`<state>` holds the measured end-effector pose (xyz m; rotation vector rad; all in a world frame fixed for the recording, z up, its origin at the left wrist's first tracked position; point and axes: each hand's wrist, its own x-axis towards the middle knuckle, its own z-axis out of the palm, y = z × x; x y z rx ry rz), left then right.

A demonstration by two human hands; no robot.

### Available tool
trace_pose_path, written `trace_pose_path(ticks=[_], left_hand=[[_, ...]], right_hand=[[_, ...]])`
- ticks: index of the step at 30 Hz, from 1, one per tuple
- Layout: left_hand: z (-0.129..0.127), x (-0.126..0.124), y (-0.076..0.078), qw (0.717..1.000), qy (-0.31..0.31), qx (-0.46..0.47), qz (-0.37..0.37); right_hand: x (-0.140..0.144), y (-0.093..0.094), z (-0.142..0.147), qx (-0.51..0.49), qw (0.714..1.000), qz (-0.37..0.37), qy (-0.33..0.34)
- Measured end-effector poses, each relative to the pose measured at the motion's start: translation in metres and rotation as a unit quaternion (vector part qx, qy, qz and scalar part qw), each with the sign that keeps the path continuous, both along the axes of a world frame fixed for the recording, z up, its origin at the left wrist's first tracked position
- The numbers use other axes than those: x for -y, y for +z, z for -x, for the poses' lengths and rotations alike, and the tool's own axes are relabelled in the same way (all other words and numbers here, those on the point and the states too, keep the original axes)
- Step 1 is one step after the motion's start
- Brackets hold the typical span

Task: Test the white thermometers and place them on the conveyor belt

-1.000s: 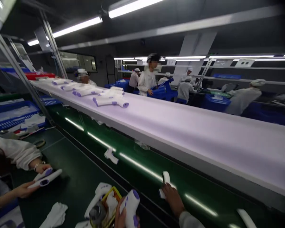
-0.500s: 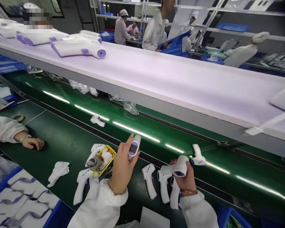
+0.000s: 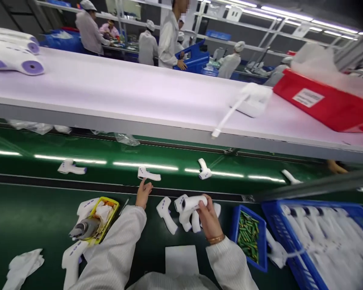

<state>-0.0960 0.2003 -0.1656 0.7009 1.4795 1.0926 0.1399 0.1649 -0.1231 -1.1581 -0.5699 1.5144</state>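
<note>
Low in the middle of the frame, the right hand (image 3: 208, 217) grips a white thermometer gun (image 3: 193, 202) over three more lying on the green table (image 3: 33, 213) (all white), while the left hand (image 3: 143, 194), fingers loosely spread, reaches toward another gun (image 3: 149, 174) on the belt (image 3: 109, 151) above.

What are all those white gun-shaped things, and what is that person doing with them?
They look like white and purple handheld thermometers. The person's right hand grips one white thermometer above a few more lying on the dark green table. The left hand stretches toward another thermometer lying on the shiny green conveyor belt, its fingertips just short of it. A small blue bin of green parts sits to the right.
</note>
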Motion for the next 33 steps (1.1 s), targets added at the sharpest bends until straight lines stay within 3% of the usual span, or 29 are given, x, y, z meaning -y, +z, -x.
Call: trace_pose_path(ticks=[4, 6, 9, 13, 23, 33], left_hand=[[-0.046, 0.059, 0.048, 0.98, -0.157, 0.092, -0.079], [-0.064, 0.089, 0.076, 0.97, -0.195, 0.095, -0.113], [-0.081, 0.119, 0.112, 0.969, -0.185, 0.007, -0.166], [-0.084, 0.141, 0.142, 0.973, -0.151, -0.05, -0.168], [-0.08, 0.186, 0.184, 0.97, -0.181, -0.072, -0.146], [-0.08, 0.201, 0.188, 0.972, -0.137, -0.09, -0.17]], right_hand=[[0.009, 0.025, 0.013, -0.015, 1.0, -0.017, 0.016], [0.018, 0.035, 0.022, -0.031, 0.998, -0.011, 0.058], [0.036, 0.052, 0.036, -0.075, 0.989, -0.024, 0.122], [0.057, 0.073, 0.043, -0.126, 0.979, -0.085, 0.136], [0.095, 0.097, 0.042, -0.223, 0.953, -0.065, 0.193], [0.107, 0.107, 0.048, -0.167, 0.97, -0.048, 0.169]])
